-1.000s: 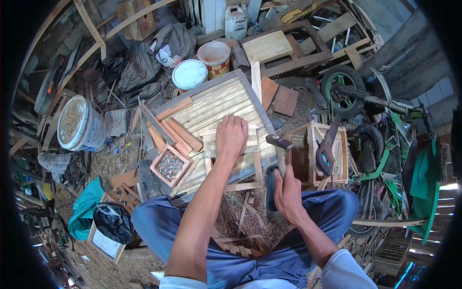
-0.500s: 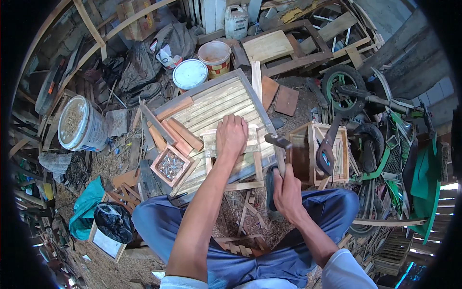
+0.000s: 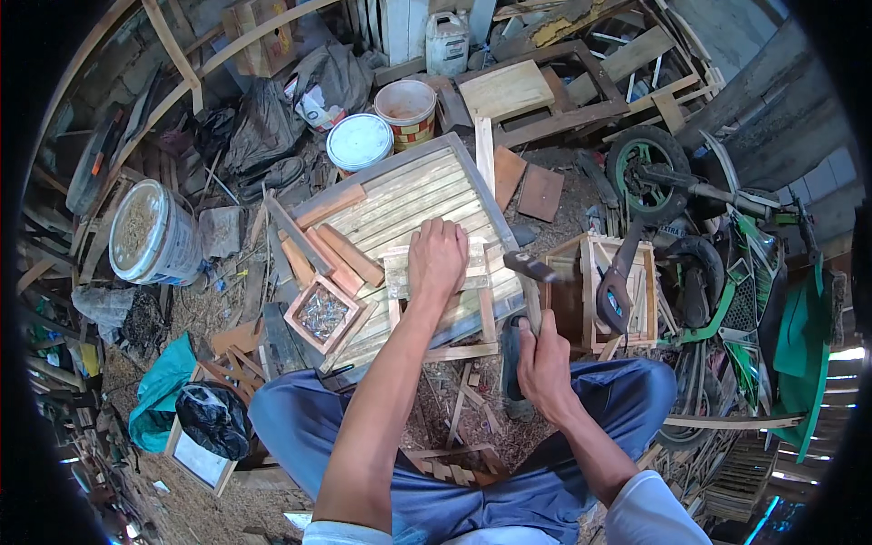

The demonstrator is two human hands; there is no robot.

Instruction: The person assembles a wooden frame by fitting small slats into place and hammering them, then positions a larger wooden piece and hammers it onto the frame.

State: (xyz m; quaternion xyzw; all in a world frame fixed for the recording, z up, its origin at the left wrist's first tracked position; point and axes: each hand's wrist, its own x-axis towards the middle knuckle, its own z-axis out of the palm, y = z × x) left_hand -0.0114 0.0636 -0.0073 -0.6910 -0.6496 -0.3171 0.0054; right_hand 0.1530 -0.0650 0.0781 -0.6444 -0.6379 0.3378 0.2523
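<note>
My left hand (image 3: 439, 259) lies palm down, fingers bent over a short pale board (image 3: 397, 270) across the light wooden frame (image 3: 488, 313) at the near side of the slatted surface (image 3: 409, 204), though I cannot tell how firmly it grips. My right hand (image 3: 543, 363) is wrapped fully around the handle of the hammer (image 3: 530, 267), whose head stands just right of the frame. I judge that pressing straight down steadies the board best, with my fingers clear of the hammer's face.
</note>
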